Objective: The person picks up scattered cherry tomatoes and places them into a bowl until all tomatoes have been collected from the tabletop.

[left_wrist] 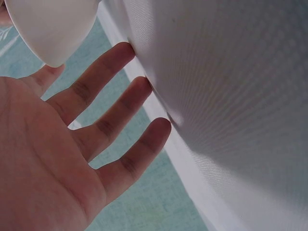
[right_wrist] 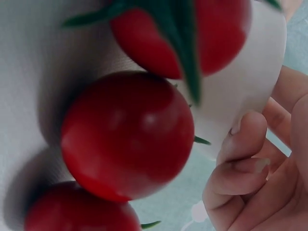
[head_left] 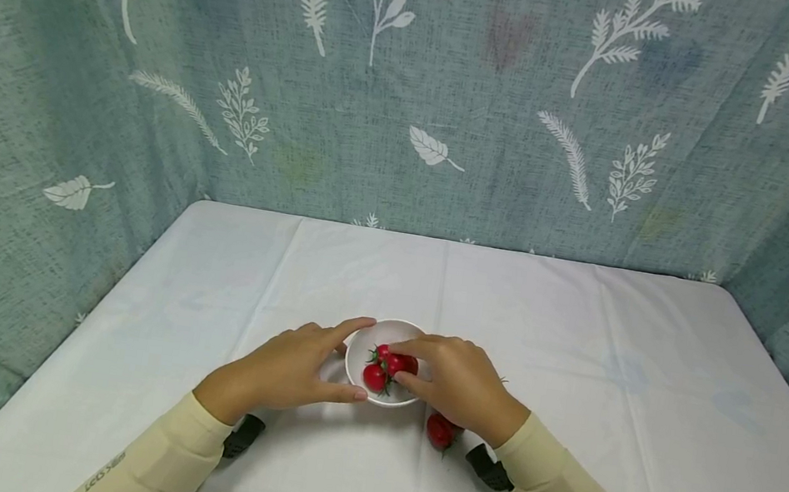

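White bowl (head_left: 393, 332) is my reference, upright on the white cloth (head_left: 543, 317). Left hand (head_left: 302, 363) at its left side: thumb at the near rim, index at the far rim, wide spread, no clench. Probably a light brace so the bowl can't skid. Other three fingers splayed below the bowl's rim, tips down by the cloth, likely for support.

Right hand (head_left: 462, 382) comes in over the bowl's right rim. Thumb and index pinch a tomato (head_left: 410, 365) inside it; remaining fingers curled, I'd guess to clear the rim. More tomatoes (head_left: 374, 378) sit bunched against it in the bowl; exact count unclear. Loose tomatoes (right_wrist: 127, 137) lie just right of the bowl, partly under my palm, presumably handy for that hand.
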`<state>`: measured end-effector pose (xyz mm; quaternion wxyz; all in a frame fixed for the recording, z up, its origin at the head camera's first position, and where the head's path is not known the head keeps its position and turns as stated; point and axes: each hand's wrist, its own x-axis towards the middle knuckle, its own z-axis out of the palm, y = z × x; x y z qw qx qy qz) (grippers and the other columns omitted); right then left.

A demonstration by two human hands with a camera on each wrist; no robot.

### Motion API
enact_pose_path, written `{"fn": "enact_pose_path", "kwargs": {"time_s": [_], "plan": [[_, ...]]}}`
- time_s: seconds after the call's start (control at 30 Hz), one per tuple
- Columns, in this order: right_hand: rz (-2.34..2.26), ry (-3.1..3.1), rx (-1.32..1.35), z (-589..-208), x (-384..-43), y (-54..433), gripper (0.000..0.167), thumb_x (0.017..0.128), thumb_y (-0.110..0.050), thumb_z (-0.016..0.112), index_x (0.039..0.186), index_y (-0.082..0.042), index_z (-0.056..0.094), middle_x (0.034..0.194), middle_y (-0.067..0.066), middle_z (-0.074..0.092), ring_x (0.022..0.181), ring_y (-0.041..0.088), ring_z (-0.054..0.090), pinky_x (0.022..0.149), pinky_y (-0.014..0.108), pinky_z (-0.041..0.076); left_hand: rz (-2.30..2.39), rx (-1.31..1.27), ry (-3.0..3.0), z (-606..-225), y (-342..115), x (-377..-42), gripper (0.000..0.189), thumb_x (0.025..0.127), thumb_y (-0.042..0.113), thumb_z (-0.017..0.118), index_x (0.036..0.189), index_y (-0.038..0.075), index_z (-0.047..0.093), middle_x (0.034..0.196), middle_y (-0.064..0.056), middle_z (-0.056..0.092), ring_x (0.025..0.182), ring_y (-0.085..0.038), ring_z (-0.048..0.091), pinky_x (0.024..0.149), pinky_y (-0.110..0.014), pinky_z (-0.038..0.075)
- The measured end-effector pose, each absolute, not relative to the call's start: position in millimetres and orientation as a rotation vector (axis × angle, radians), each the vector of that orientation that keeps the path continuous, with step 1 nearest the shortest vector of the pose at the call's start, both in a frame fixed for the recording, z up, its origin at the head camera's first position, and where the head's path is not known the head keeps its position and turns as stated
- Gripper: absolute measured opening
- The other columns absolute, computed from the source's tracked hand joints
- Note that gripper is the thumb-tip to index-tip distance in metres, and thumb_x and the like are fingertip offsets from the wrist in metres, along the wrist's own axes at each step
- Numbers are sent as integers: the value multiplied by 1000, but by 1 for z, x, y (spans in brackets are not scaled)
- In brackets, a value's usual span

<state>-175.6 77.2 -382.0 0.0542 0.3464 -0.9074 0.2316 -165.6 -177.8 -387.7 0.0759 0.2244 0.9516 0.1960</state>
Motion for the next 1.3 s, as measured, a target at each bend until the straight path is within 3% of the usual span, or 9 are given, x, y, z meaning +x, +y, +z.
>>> {"fn": "enact_pose_path", "kwargs": {"time_s": [0.2,0.57,0.87,1.3], "plan": [[653,-2727,1041,-383,-174,76,37,87,-29,79,122,-20,73,114,-2,75,86,16,72,68,32,55,579,669,2851,-388,-178,-166,94,78,79,63,156,40,27,119,4,69,112,-20,58,88,-46,50],[665,-2730,1016,-382,-174,76,35,87,-26,79,121,-19,73,120,4,73,107,22,72,82,41,58,592,656,2843,-388,-180,-165,94,78,78,63,156,40,27,120,5,69,113,-21,58,89,-46,49],[657,-2758,875,-367,-180,96,36,87,-23,79,123,-19,72,118,1,73,106,22,71,87,42,58,615,618,2825,-386,-175,-165,94,77,77,66,155,42,29,120,5,68,115,-20,56,91,-47,50],[525,-2823,805,-373,-181,135,34,85,-17,80,119,-15,73,113,3,73,96,25,72,76,42,58,598,613,2832,-385,-175,-164,94,77,76,67,155,41,29,121,5,69,115,-21,57,92,-46,49]]}}
